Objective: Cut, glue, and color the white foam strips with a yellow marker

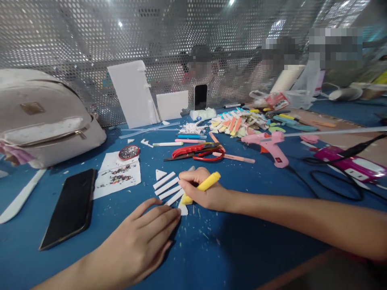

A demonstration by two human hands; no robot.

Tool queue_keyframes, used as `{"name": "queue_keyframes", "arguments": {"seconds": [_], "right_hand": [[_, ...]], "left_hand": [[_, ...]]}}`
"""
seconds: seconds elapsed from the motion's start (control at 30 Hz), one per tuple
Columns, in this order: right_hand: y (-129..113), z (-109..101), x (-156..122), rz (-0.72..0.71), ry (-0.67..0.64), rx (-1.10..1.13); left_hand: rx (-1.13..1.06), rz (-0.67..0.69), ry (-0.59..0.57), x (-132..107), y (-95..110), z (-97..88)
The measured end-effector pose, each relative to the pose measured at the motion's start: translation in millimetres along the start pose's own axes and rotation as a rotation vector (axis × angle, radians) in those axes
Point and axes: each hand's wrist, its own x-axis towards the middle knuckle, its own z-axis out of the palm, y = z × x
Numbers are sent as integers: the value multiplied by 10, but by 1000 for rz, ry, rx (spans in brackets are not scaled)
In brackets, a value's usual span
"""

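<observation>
Head view — slim yellow tool [209, 182]

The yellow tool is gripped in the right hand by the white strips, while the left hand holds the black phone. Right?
Not quite. In the head view the left hand holds nothing: it lies flat on the blue table, with the black phone lying apart from it. The right hand does grip the yellow tool by the white strips.

yellow cutter [204, 186] | white strips [167, 188] | blue table [229, 241] | red scissors [199, 152] | pink glue gun [269, 144]
</observation>
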Motion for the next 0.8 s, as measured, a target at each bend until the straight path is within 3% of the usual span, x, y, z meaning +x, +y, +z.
{"name": "queue_keyframes", "arguments": {"seconds": [0.17, 0.8], "right_hand": [[-1, -9, 13, 12, -78, -59], [31, -12, 17, 47, -137, -83]], "left_hand": [[1, 0, 1, 3, -4, -5], [-29, 22, -30, 9, -22, 7]]}}
